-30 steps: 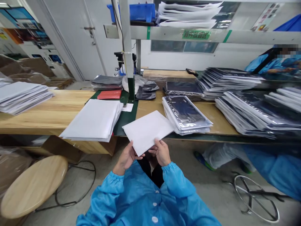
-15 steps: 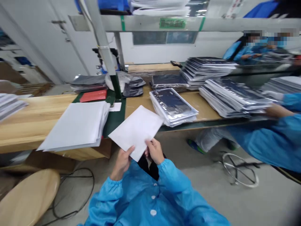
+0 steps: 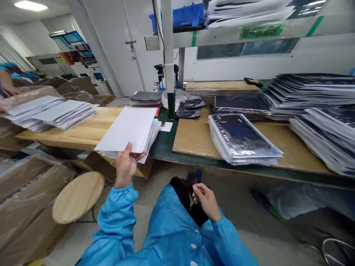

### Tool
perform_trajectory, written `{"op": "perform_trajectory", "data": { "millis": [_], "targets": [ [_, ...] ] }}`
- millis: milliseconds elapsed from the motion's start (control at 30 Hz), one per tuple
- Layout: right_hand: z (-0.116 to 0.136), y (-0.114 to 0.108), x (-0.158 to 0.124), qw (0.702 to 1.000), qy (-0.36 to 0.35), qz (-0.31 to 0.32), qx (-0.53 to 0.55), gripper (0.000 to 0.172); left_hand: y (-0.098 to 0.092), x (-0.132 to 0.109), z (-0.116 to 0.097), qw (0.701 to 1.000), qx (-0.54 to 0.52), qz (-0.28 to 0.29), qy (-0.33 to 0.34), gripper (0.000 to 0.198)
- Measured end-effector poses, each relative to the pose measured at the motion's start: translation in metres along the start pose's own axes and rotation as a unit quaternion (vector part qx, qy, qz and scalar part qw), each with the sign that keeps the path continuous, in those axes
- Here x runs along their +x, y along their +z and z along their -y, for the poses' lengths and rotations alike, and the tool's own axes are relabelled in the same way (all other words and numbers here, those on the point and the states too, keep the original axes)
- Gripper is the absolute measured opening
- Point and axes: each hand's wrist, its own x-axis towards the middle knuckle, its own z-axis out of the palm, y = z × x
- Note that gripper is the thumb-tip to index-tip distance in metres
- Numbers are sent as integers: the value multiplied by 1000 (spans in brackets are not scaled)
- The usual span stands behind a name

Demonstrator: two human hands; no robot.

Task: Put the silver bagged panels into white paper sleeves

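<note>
My left hand (image 3: 126, 164) grips the near edge of a white sheet (image 3: 130, 127), thumb on top and fingers underneath. The sheet lies over a fanned stack of white sheets (image 3: 152, 138) at the wooden table's edge. Above my lap, my right hand (image 3: 204, 199) is closed, thumb against the curled fingers, with nothing visible in it. Beyond it on the bench is a pile of dark printed sheets in clear film with white backing (image 3: 245, 136).
Taller piles of similar sheets (image 3: 310, 92) stand at the right. A metal post (image 3: 168, 55) rises from the bench. White stacks (image 3: 66, 111) lie on the wooden table (image 3: 108, 114), with a round stool (image 3: 79, 195) below. A person's arm (image 3: 7, 83) shows at far left.
My view has turned left. The white sheet went from between both hands to the white stack, still in my left hand. My right hand let go and stays near my lap.
</note>
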Motion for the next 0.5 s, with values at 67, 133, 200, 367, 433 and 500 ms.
{"op": "perform_trajectory", "data": {
  "millis": [67, 133, 200, 367, 433, 500],
  "targets": [
    [-5, -3, -1, 1000, 16, 7, 1, 56, -17, 0, 5, 998, 44, -3, -50, 31],
    [-7, -6, -2, 1000, 28, 12, 1, 56, -31, -9, 17, 995, 78, -12, -52, 36],
    [-5, -9, -3, 1000, 26, 11, -1, 54, -37, -22, 33, 995, 98, -23, -10, 38],
    [22, -22, -3, 1000, -20, -11, -14, 46, -16, -39, 64, 983, 158, 57, 77, 36],
    [38, -32, -4, 998, -52, -37, -20, 43, 0, -37, 73, 970, 193, 113, 96, 36],
    [56, -44, -5, 994, -83, -71, -28, 42, 17, -32, 80, 952, 228, 161, 121, 36]
  ]
}}
